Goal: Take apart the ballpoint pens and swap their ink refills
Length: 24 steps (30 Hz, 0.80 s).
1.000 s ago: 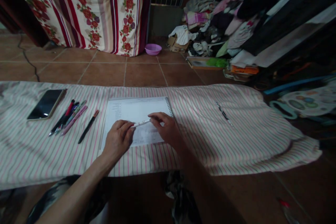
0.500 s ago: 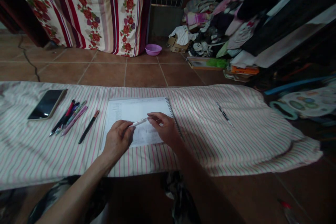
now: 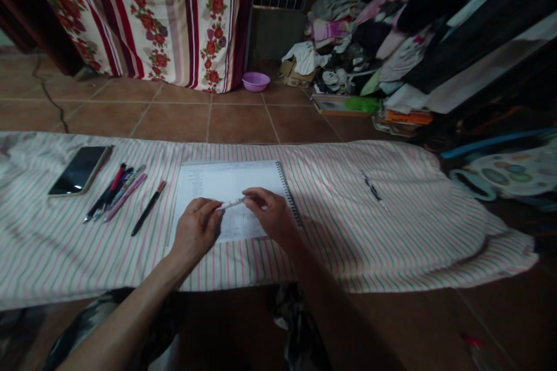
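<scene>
A slim white pen point(image 3: 232, 203) is held between my two hands, a little above a spiral-bound notebook point(image 3: 226, 177). My left hand point(image 3: 198, 226) pinches its left end, fingers closed. At the other end, the fingertips of my right hand point(image 3: 270, 211) are closed on it, hiding that tip. The notebook lies open at a page with faint writing, its coil along the right side. To the left of it a black pen with a copper-coloured end point(image 3: 148, 208) lies on the striped cloth. Another black-and-white pen point(image 3: 373, 189) lies off to the right.
Several pens point(image 3: 115, 194) lie bunched on the striped cloth point(image 3: 348, 243), beside a phone point(image 3: 80, 171) at far left. Beyond, on the tiled floor, stand a purple basin point(image 3: 256, 82) and a cardboard box point(image 3: 298, 74) near a heap of clothes point(image 3: 357, 29).
Both hands keep hold of the white pen at its ends; the right fingertips have shifted very slightly left along it. The whole view has moved a little; the other things lie as before.
</scene>
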{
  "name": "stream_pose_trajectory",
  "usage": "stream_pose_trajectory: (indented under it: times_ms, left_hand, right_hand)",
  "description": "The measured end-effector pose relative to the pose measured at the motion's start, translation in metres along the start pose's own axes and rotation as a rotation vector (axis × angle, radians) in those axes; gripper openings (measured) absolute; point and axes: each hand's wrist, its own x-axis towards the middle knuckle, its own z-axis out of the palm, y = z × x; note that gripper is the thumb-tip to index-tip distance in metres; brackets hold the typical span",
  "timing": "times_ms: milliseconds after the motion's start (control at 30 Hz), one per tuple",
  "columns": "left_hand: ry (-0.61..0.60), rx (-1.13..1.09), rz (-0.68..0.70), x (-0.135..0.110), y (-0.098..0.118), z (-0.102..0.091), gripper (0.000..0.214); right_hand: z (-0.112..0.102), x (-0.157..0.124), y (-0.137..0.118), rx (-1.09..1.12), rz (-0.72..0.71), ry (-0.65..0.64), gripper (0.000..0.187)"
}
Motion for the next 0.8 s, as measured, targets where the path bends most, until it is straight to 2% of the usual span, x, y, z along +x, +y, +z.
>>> stream_pose_trajectory:
  times_ms: [300, 533, 700, 800]
  left_hand:
    - [0.011, 0.003, 0.014, 0.001, 0.001, 0.0, 0.021]
    - [0.006, 0.002, 0.039, 0.0, 0.0, -0.002, 0.021]
    - [0.021, 0.061, 0.023, 0.0, -0.005, -0.006, 0.022]
    - [0.035, 0.122, 0.006, 0.0, -0.011, -0.009, 0.021]
  right_hand:
    - [0.001, 0.002, 0.001, -0.023, 0.008, -0.022, 0.012]
    - [0.002, 0.003, 0.003, -0.089, -0.053, -0.027, 0.011]
    - [-0.012, 0.009, 0.01, 0.034, 0.121, 0.023, 0.015]
    - [-0.026, 0.012, 0.016, 0.195, 0.203, 0.123, 0.016]
